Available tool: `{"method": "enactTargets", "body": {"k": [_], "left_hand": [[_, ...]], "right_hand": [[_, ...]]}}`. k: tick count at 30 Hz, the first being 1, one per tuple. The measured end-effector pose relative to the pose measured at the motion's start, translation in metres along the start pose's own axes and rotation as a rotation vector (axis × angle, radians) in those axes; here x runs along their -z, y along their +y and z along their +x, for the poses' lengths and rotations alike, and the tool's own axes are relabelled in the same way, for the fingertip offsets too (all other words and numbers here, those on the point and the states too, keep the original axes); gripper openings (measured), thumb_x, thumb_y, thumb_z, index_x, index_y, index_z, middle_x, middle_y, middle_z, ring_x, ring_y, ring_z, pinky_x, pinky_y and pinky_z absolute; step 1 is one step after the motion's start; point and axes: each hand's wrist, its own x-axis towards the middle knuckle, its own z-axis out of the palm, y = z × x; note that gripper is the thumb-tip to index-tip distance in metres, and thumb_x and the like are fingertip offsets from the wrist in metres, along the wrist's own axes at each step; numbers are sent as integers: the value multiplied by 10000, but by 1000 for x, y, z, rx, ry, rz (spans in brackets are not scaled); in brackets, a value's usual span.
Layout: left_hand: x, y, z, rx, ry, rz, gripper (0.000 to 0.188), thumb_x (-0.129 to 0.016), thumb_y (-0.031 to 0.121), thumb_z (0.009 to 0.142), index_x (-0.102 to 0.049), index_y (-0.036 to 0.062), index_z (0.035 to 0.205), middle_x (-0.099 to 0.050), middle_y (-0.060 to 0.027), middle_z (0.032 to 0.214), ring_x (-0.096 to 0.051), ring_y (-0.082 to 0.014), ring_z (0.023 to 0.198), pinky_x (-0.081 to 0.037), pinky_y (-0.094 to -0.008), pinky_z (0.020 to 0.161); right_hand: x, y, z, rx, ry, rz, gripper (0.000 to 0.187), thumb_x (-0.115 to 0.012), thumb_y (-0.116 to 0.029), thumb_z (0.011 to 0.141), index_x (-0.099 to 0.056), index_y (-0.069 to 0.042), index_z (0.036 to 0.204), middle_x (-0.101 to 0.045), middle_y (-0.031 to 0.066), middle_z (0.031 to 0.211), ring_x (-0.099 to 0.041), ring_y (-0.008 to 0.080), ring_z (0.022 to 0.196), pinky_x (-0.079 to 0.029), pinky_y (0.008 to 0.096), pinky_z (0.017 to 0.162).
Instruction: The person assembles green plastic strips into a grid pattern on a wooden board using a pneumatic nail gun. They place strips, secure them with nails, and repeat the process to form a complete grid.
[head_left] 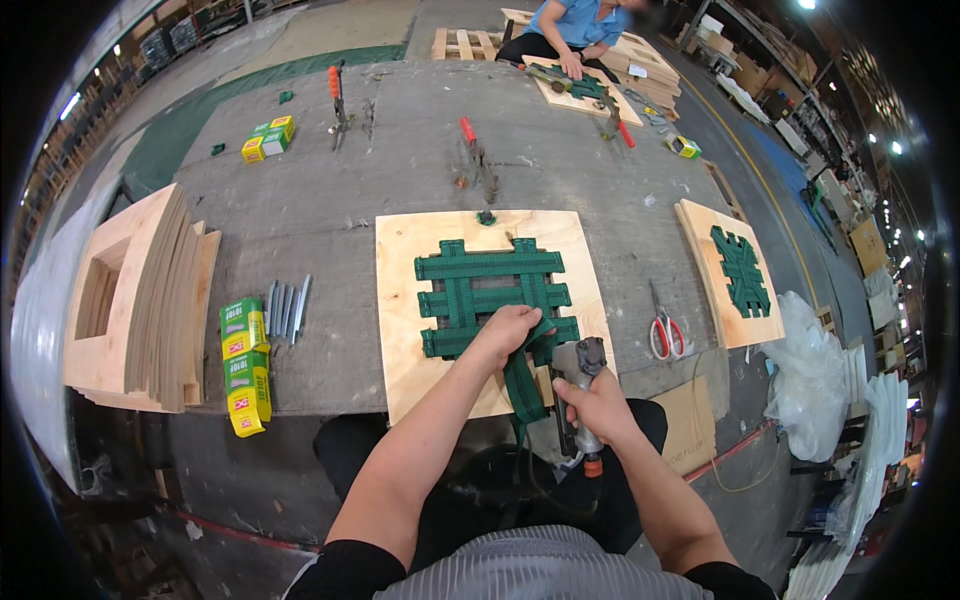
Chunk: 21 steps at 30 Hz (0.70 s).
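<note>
In front of me lies a plywood board (400,375) with dark green webbing straps (487,264) woven in a lattice across its middle. My left hand (508,332) pinches a green strap at the lattice's near right part. That strap's loose end (523,390) hangs over the board's near edge. In my right hand (597,402) is a grey staple gun (580,358), gripped by its handle beside the loose strap. The gun's nose is hidden, so I cannot tell whether it touches the webbing. A toggle clamp (478,168) with a red handle stands past the board's far edge.
Plywood frames (150,300) are stacked at left, beside yellow-green boxes (245,365) and staple strips (288,310). Red-handled scissors (665,335) and another webbed board (735,275) lie right. Another clamp (338,105) stands farther back. Across the table, a person (570,35) handles a webbed board.
</note>
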Motion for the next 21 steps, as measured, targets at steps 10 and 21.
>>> {"method": "enactTargets", "body": {"k": [10, 21], "left_hand": [[7, -7, 6, -17, -23, -6, 327, -504, 248, 1092, -651, -20, 1208, -767, -76, 1086, -693, -157, 946, -564, -335, 884], [-15, -23, -18, -434, 243, 671, 319, -581, 280, 1008, -669, -20, 944, -706, -231, 864, -697, -358, 823, -537, -464, 780]], "right_hand": [[-17, -9, -7, -32, -26, -30, 191, -703, -122, 969, -619, -15, 1103, -596, -13, 764, -525, 75, 521, -435, 258, 467], [43, 16, 7, -65, 153, 372, 297, -768, -202, 936, -624, -39, 1139, -630, 32, 810, -593, 154, 531, -504, 312, 453]]}}
